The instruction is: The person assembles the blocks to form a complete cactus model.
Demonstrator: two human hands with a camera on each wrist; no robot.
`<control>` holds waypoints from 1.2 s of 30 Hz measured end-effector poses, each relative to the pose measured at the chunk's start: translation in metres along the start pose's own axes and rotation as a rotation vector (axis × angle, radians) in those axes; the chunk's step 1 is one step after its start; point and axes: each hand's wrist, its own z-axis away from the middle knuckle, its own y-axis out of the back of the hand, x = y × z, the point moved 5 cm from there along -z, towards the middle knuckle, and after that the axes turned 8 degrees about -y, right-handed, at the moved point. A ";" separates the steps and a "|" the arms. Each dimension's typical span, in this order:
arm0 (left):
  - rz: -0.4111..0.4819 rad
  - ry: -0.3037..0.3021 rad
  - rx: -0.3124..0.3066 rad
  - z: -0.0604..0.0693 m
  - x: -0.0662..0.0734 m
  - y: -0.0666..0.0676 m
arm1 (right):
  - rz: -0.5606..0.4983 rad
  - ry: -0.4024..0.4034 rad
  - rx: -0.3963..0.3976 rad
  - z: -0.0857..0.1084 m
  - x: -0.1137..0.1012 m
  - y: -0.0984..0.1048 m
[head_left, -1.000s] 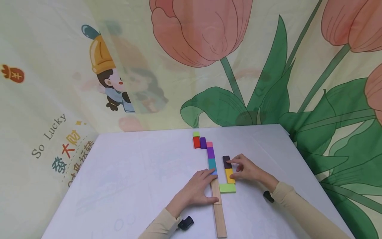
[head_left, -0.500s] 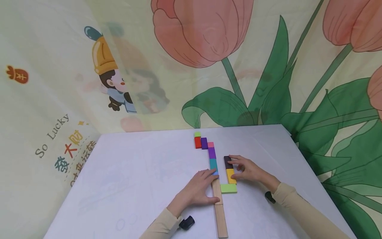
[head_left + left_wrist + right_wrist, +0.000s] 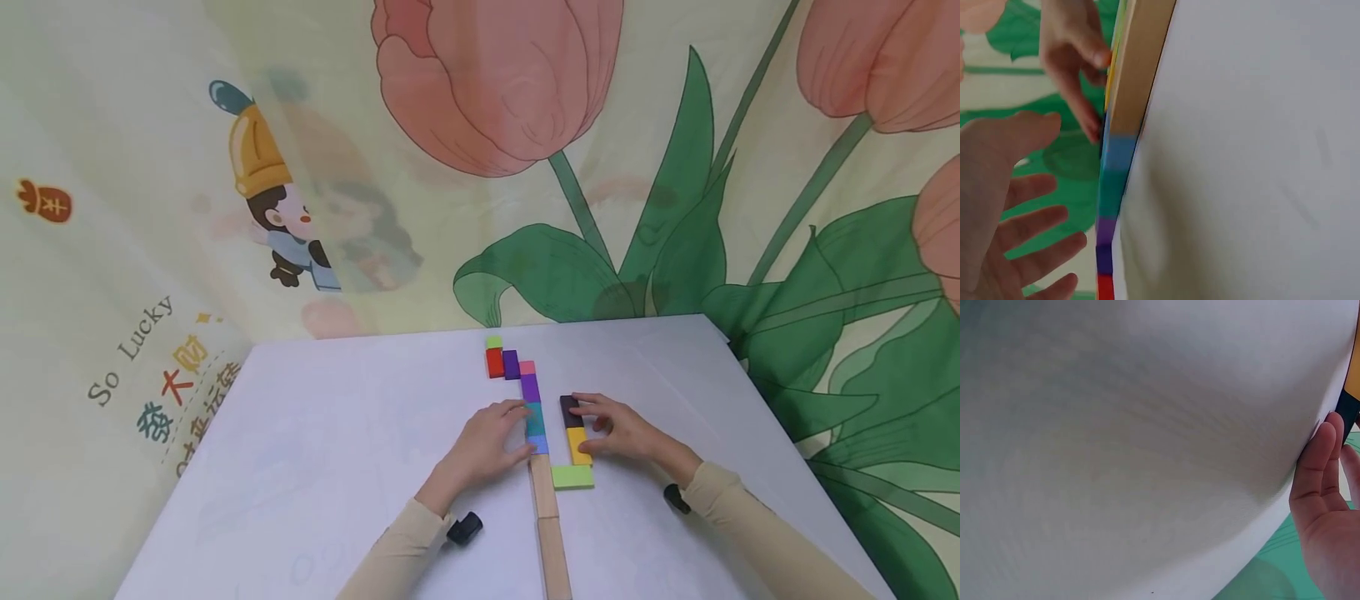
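My left hand (image 3: 483,442) is beside a row of blocks, its fingertips at the teal block (image 3: 536,419) and its thumb by the light blue block (image 3: 539,445). In the left wrist view that hand's fingers are spread, with nothing between them. Across the row, my right hand (image 3: 630,429) touches the black block (image 3: 570,410) with its fingers and the yellow block (image 3: 577,442) with its thumb. Those two lie end to end above a crosswise lime green block (image 3: 572,477). Plain wooden blocks (image 3: 543,486) continue the row toward me.
Farther up the row are a purple block (image 3: 530,387), a pink one (image 3: 527,367), a dark purple one (image 3: 512,365), a red one (image 3: 495,363) and a small green one (image 3: 493,342). A white-covered table (image 3: 337,467) bears them, with a printed cloth (image 3: 405,225) behind.
My left hand has slid away from me along the row, off the wooden block to the teal and light blue ones. My right hand stays at the black and yellow blocks.
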 end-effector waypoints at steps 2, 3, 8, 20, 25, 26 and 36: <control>0.006 0.044 0.055 -0.009 -0.015 0.005 | -0.004 -0.004 -0.002 0.000 -0.001 0.000; 0.014 0.069 0.085 -0.013 -0.023 0.008 | -0.004 -0.006 -0.002 0.001 -0.001 0.000; 0.031 0.177 0.188 -0.038 -0.063 0.015 | 0.006 -0.013 0.003 0.001 -0.002 0.001; 0.156 0.323 0.102 -0.068 -0.105 0.004 | -0.005 -0.023 -0.012 0.001 -0.001 0.001; 0.159 0.326 0.097 -0.070 -0.107 0.006 | 0.001 -0.027 -0.012 0.001 -0.003 0.001; 0.168 0.331 0.096 -0.070 -0.107 0.007 | 0.003 -0.028 -0.011 0.001 -0.003 0.001; 0.238 0.376 0.142 -0.065 -0.110 0.014 | 0.000 -0.024 -0.008 0.001 -0.003 0.000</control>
